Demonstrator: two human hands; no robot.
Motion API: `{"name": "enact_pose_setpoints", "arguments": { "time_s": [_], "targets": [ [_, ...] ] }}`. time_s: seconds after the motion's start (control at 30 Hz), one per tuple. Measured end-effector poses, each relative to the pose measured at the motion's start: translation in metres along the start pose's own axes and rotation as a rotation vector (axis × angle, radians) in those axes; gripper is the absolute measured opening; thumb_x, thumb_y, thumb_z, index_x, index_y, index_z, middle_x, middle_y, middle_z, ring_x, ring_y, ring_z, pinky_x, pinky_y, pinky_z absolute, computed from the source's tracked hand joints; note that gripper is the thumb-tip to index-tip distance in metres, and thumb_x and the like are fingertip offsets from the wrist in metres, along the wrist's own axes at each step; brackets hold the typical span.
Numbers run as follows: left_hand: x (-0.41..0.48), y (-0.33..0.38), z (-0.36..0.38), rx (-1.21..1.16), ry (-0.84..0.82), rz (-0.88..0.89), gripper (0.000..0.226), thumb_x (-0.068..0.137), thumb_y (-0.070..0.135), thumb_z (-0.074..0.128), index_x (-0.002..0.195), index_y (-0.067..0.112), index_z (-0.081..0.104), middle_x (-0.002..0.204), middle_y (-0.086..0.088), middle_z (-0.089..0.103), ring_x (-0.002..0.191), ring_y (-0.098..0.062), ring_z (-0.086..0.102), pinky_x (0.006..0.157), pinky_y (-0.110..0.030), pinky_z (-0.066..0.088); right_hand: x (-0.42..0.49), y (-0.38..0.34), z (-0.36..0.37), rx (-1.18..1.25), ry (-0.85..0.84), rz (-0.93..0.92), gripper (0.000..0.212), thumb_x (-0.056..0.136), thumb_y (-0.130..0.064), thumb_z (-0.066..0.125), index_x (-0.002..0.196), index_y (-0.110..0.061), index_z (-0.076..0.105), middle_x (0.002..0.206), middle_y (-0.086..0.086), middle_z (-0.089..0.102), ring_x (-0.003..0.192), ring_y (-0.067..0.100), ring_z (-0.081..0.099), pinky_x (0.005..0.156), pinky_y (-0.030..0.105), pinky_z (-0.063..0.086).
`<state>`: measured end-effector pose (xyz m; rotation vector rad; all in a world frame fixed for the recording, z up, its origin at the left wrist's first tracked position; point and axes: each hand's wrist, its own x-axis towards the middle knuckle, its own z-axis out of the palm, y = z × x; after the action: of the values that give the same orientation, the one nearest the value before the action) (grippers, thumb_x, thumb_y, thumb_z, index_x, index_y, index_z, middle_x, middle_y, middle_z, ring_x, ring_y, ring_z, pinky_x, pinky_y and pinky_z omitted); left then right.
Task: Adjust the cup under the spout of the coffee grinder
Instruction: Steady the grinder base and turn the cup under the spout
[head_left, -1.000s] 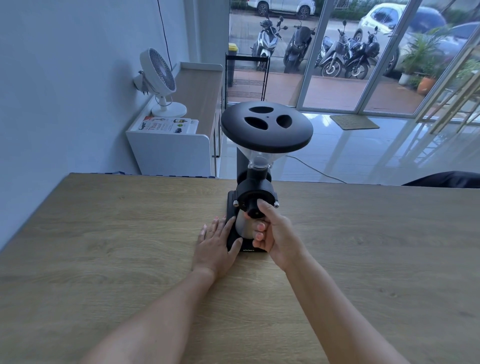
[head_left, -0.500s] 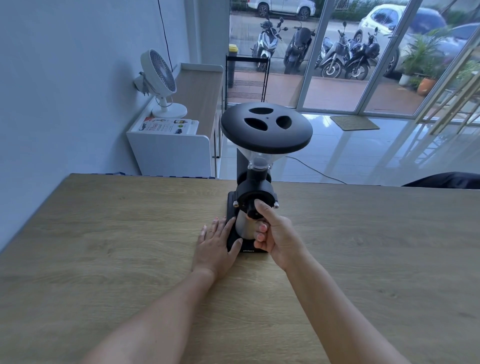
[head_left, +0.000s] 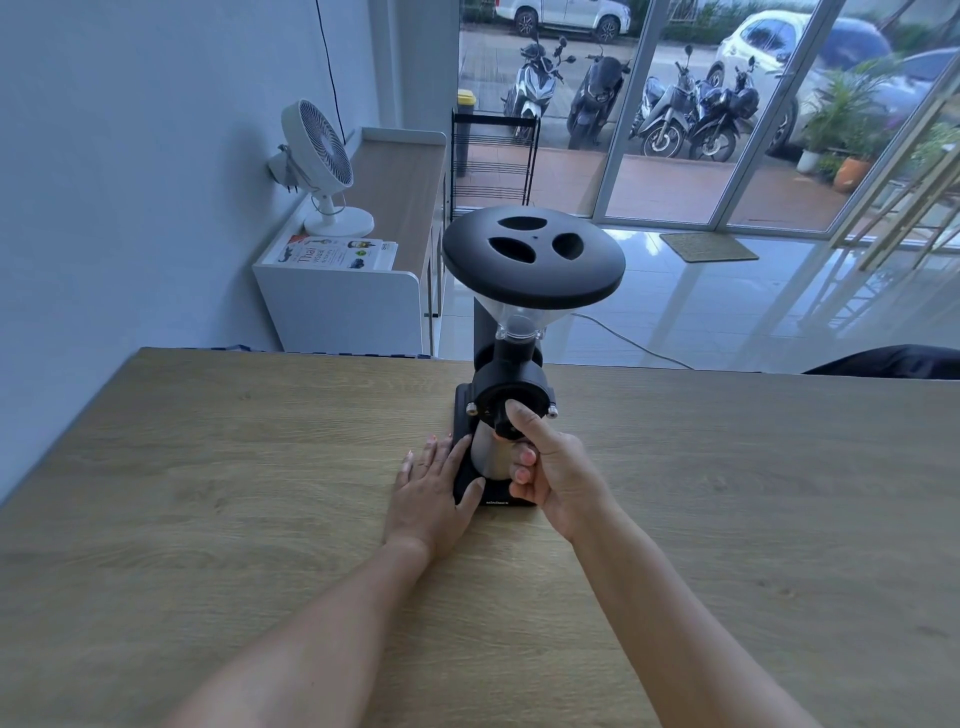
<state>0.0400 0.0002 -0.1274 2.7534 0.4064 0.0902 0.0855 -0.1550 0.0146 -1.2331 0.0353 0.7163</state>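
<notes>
A black coffee grinder (head_left: 511, 400) with a wide black hopper lid (head_left: 532, 254) stands in the middle of the wooden table (head_left: 208, 493). A metal cup (head_left: 491, 454) stands upright on the grinder's base, right under the spout. My right hand (head_left: 553, 470) wraps its fingers around the cup's right side, thumb raised against the spout. My left hand (head_left: 431, 491) lies flat on the table, fingers spread, thumb and forefinger pressed against the left side of the grinder's base.
Past the table's far edge stands a white sideboard (head_left: 353, 296) with a white fan (head_left: 319, 161) and a book (head_left: 335, 253). Glass doors look onto parked motorbikes. A dark object (head_left: 893, 359) sits at the table's far right.
My right hand has shifted very slightly on the cup. The left hand and grinder stay where they were.
</notes>
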Motion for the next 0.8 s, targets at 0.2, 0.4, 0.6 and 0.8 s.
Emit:
{"name": "enact_pose_setpoints", "arguments": {
  "time_s": [0.2,0.4,0.6,0.8],
  "targets": [
    [0.0007,-0.0003,0.0001,0.004,-0.005,-0.003,0.068,0.092,0.066,0.010,0.153,0.040,-0.003,0.166,0.007,0.007,0.151,-0.011,-0.004,0.123,-0.041,-0.001,-0.0010,-0.0010,0.0011,-0.028,0.021,-0.010,0.054,0.067,-0.047,0.084,0.099,-0.011,0.060,0.049,-0.006,0.041,0.045,0.010,0.039,0.047,0.026,0.040],
    [0.0007,-0.0002,0.0003,0.005,-0.001,-0.003,0.068,0.092,0.066,0.011,0.154,0.040,-0.002,0.165,0.007,0.007,0.151,-0.012,-0.004,0.123,-0.041,-0.001,0.0003,0.0004,0.0003,-0.032,0.021,-0.003,0.043,0.075,-0.044,0.082,0.095,-0.012,0.062,0.050,-0.005,0.042,0.044,0.011,0.041,0.046,0.025,0.041],
    [0.0006,-0.0003,0.0005,-0.002,-0.005,-0.004,0.068,0.092,0.066,0.012,0.154,0.040,-0.001,0.165,0.007,0.009,0.151,-0.012,-0.003,0.123,-0.040,-0.001,0.0019,0.0013,-0.0020,-0.050,-0.017,-0.001,0.047,0.077,-0.049,0.079,0.101,-0.011,0.064,0.052,-0.002,0.047,0.045,0.013,0.045,0.047,0.027,0.042],
    [0.0005,0.0000,0.0002,0.000,-0.001,0.000,0.068,0.093,0.066,0.013,0.155,0.039,0.001,0.165,0.007,0.010,0.151,-0.012,-0.002,0.123,-0.040,-0.002,0.0037,0.0056,-0.0064,0.022,-0.119,0.027,0.049,0.093,-0.051,0.054,0.108,-0.006,0.068,0.057,0.000,0.050,0.048,0.013,0.048,0.049,0.027,0.045]
  ]
}}
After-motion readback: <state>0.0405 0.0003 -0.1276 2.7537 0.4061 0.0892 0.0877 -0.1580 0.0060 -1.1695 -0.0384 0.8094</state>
